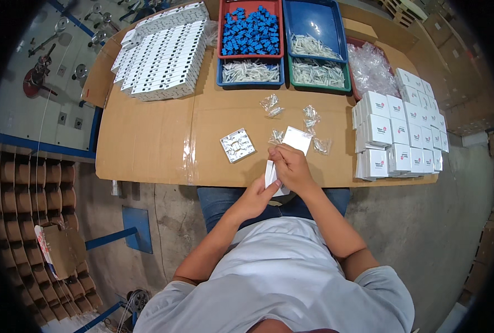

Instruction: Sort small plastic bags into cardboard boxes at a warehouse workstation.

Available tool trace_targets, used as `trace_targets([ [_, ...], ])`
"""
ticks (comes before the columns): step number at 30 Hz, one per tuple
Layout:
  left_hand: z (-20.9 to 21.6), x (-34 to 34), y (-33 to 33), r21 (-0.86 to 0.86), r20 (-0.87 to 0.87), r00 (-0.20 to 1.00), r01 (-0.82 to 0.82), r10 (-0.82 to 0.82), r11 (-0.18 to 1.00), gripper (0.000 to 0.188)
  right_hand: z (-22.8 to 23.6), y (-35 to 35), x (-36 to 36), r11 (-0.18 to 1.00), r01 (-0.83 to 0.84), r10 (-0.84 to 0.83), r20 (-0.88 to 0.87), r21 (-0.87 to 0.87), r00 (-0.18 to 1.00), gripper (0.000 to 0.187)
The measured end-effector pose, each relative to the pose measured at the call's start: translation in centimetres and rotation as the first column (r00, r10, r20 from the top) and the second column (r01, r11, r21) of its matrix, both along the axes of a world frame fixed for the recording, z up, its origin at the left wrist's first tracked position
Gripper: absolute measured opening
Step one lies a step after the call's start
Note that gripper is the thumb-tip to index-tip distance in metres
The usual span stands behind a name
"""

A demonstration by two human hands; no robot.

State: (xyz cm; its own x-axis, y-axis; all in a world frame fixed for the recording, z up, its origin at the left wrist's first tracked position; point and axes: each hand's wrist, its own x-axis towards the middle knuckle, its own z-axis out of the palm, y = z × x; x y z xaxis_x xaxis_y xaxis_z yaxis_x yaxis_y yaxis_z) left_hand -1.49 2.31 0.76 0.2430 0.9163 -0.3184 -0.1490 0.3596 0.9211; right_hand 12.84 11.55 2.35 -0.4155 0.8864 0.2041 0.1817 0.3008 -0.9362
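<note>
Close to the table's near edge, my left hand point(253, 198) grips a small white carton point(270, 173) from below left, thumb along its side. My right hand point(292, 169) is closed at the carton's upper end, its fingers curled; exactly what they pinch is hidden. Just beyond that hand lies a white square panel point(297, 140), partly covered by it; I cannot tell if it joins the carton. To the left rests a white square plastic frame point(237, 145) with a cut-out centre. Small clear bags of parts point(311, 116) lie scattered beyond and beside the right hand.
White frames stand in packed rows point(161, 61) at the far left. Behind are a red tray of blue pieces point(251, 33), a blue tray point(315, 25) and lower trays of whitish parts. Clear bags point(373, 69) fill another tray. White boxes point(398, 133) are stacked at the right.
</note>
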Motion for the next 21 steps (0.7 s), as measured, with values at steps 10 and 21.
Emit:
trace_targets([
  [10,-0.3,1.0,-0.1,0.078,-0.052,0.995,0.088,-0.084,0.993,0.027,-1.2,0.0,0.7,0.962,0.081,-0.065,-0.070,0.261,0.995,0.031],
  [21,1.0,1.3,0.1,0.083,-0.221,0.955,0.218,-0.195,0.972,0.025,-1.9,-0.8,1.2,0.994,0.044,-0.041,-0.031,0.098,0.999,0.040],
])
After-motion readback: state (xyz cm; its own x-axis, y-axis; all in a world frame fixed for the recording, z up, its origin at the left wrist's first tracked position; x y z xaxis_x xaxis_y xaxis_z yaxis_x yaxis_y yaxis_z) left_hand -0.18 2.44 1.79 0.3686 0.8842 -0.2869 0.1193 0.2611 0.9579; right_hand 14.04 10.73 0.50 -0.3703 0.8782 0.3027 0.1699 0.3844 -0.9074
